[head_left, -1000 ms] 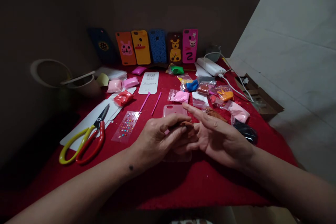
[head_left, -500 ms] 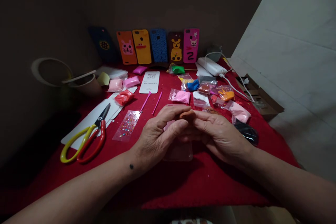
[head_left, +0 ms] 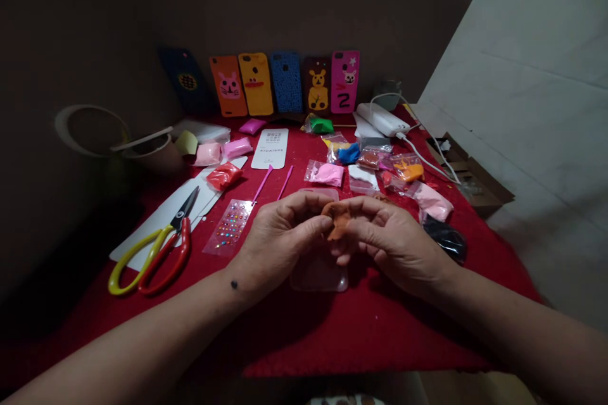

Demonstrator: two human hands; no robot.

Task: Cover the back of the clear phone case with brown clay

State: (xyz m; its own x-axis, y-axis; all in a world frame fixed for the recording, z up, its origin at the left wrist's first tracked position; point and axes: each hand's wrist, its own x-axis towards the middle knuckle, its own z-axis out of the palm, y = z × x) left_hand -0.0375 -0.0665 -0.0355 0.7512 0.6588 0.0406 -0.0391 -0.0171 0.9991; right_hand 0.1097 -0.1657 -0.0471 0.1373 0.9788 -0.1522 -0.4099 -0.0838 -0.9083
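Between my two hands is a lump of brown modelling clay (head_left: 339,220), flattened and uneven at its edges. My left hand (head_left: 289,228) pinches its left side between thumb and fingers. On the other side my right hand (head_left: 392,234) grips it the same way, the lower fingers curled beneath. Under both hands a clear phone case (head_left: 319,273) lies on the red cloth, partly covered by them. Just beyond the fingers are a bag of pink clay (head_left: 327,174) and a bag of white clay (head_left: 363,177).
Scissors (head_left: 178,221) and a rhinestone sheet (head_left: 230,228) lie at left, near two pink plastic tools (head_left: 285,181). Several decorated phone cases (head_left: 286,82) stand along the back wall. A white power bank (head_left: 382,120) with a cable and a bag of black clay (head_left: 445,237) are at right.
The brown clay has turned towards me and more of its face shows. My fingers have shifted apart slightly around it, uncovering more of the clear case.
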